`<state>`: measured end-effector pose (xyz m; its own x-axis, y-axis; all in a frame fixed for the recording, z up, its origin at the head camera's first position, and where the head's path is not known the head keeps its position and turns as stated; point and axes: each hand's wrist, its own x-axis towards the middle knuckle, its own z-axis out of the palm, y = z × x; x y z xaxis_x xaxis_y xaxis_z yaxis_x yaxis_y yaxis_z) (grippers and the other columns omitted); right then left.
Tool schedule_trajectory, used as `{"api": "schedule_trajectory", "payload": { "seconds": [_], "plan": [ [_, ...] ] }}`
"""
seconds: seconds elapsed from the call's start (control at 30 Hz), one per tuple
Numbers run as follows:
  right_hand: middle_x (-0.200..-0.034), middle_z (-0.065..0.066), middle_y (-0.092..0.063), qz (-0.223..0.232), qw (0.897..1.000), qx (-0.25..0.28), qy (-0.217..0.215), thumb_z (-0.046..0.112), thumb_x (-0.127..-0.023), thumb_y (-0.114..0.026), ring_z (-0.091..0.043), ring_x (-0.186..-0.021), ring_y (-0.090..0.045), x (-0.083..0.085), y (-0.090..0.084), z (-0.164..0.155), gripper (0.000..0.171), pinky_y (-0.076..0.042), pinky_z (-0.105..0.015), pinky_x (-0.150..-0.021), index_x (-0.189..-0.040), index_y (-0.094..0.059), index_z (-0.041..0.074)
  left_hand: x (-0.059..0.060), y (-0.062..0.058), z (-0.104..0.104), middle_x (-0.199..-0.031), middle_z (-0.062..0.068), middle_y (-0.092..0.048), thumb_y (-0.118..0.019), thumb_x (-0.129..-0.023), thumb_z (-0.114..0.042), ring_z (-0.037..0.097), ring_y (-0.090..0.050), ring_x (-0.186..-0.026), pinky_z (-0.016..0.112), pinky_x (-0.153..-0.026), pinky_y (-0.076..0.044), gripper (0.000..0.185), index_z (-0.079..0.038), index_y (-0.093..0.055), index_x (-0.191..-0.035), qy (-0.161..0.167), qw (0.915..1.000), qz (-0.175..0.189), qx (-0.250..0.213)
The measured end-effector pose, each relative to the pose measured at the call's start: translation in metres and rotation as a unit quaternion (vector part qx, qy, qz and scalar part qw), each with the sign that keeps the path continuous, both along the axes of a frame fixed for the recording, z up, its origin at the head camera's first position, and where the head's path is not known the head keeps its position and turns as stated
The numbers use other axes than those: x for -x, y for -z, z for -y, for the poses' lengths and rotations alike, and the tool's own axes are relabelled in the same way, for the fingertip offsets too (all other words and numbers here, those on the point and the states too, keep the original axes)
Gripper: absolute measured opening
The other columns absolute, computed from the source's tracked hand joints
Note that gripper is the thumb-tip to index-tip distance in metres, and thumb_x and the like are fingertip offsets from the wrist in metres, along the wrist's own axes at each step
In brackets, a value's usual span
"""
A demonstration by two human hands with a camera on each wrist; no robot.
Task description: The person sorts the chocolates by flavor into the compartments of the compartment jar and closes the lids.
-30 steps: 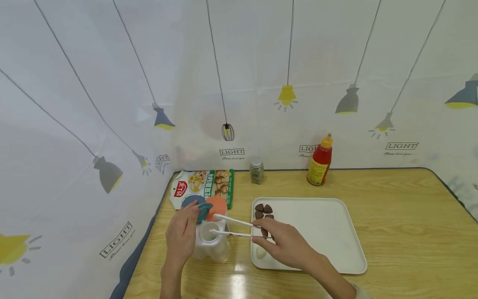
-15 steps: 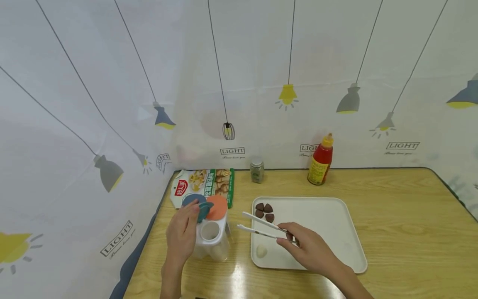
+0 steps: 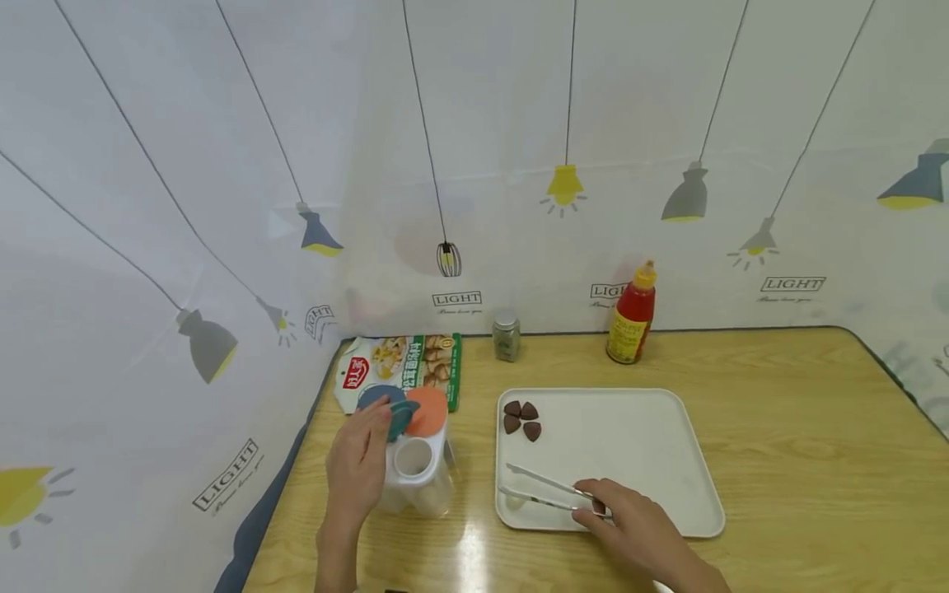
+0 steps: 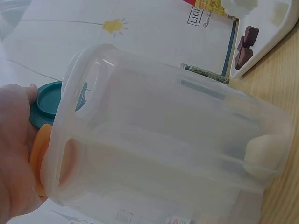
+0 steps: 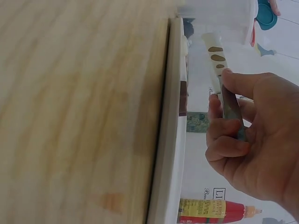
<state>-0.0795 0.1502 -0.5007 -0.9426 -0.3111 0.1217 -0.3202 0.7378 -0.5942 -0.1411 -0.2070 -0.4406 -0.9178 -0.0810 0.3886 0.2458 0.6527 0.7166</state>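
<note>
The right hand (image 3: 638, 531) pinches white tongs (image 3: 544, 490), tips apart around a pale ball (image 3: 515, 501) on the tray (image 3: 638, 436). The left hand (image 3: 356, 469) grips the clear container (image 3: 415, 478), one ball already inside; this ball and three brown pieces (image 3: 521, 418) remain, I judge.

Wooden table (image 3: 778, 428), glare on its near edge, backed by a white curtain (image 3: 222, 123) printed with hanging lamps.

Right of the brown pieces (image 3: 522, 418) the tray (image 3: 638, 445) lies bare; left of it the clear container (image 3: 415, 473) blocks the table (image 3: 801, 461).
</note>
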Motion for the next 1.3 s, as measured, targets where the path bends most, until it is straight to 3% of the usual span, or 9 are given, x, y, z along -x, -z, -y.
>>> {"api": "schedule_trajectory", "payload": {
  "seconds": [0.1, 0.33, 0.53, 0.7, 1.0, 1.3],
  "plan": [
    [-0.080, 0.019, -0.047, 0.001, 1.000, -0.016, 0.007, 0.037, -0.093, -0.069, 0.004, -0.071, -0.043, -0.002, 0.003, -0.002, 0.028, -0.038, -0.020, -0.060, -0.112, -0.069, 0.018, 0.000, 0.000, 0.000, -0.133, 0.010, -0.066, -0.046, -0.107, -0.027, 0.039, -0.054, -0.133, 0.055, -0.115, -0.036, 0.037, -0.005, -0.074, -0.117, -0.001, 1.0000, -0.004, -0.001],
    [-0.083, 0.017, -0.053, 0.095, 0.995, -0.015, 0.022, 0.045, -0.094, -0.065, 0.002, -0.075, -0.045, -0.004, 0.007, -0.003, 0.034, -0.041, -0.021, -0.065, -0.117, -0.068, 0.020, 0.002, 0.000, 0.000, -0.132, 0.010, -0.067, -0.048, -0.106, -0.026, 0.036, -0.056, -0.131, 0.052, -0.116, -0.037, 0.036, -0.005, -0.074, -0.117, -0.001, 1.0000, -0.009, 0.003],
    [-0.093, 0.017, -0.061, 0.112, 0.993, -0.015, 0.023, 0.052, -0.093, -0.063, 0.002, -0.080, -0.050, -0.008, 0.008, -0.006, 0.041, -0.046, -0.022, -0.069, -0.120, -0.068, 0.021, 0.002, 0.000, -0.001, -0.131, 0.011, -0.067, -0.048, -0.106, -0.026, 0.036, -0.057, -0.129, 0.051, -0.116, -0.037, 0.036, -0.003, -0.073, -0.118, 0.003, 0.9999, -0.013, -0.001],
    [-0.104, 0.016, -0.065, 0.095, 0.995, -0.037, 0.020, 0.051, -0.093, -0.064, 0.003, -0.085, -0.054, -0.011, 0.008, -0.007, 0.036, -0.050, -0.025, -0.071, -0.119, -0.067, 0.026, 0.004, 0.001, -0.001, -0.130, 0.012, -0.068, -0.049, -0.106, -0.024, 0.036, -0.059, -0.128, 0.049, -0.117, -0.037, 0.035, -0.003, -0.074, -0.116, 0.003, 0.9997, -0.025, -0.004],
    [-0.088, 0.015, -0.054, 0.068, 0.994, -0.089, -0.006, 0.048, -0.096, -0.061, 0.005, -0.064, -0.042, -0.012, 0.007, 0.001, 0.038, -0.042, -0.022, -0.057, -0.121, -0.066, 0.020, 0.003, -0.002, 0.000, -0.132, 0.012, -0.067, -0.047, -0.106, -0.026, 0.036, -0.058, -0.129, 0.050, -0.117, -0.036, 0.037, -0.003, -0.074, -0.116, 0.002, 1.0000, -0.008, 0.000],
    [-0.094, 0.016, -0.063, 0.032, 0.995, -0.095, -0.006, 0.048, -0.097, -0.060, 0.006, -0.068, -0.048, -0.008, 0.012, 0.003, 0.034, -0.043, -0.024, -0.057, -0.117, -0.068, 0.022, 0.003, 0.002, 0.000, -0.132, 0.011, -0.067, -0.047, -0.107, -0.028, 0.034, -0.058, -0.130, 0.048, -0.118, -0.036, 0.038, -0.003, -0.073, -0.118, 0.000, 1.0000, 0.001, 0.003]
  ]
}}
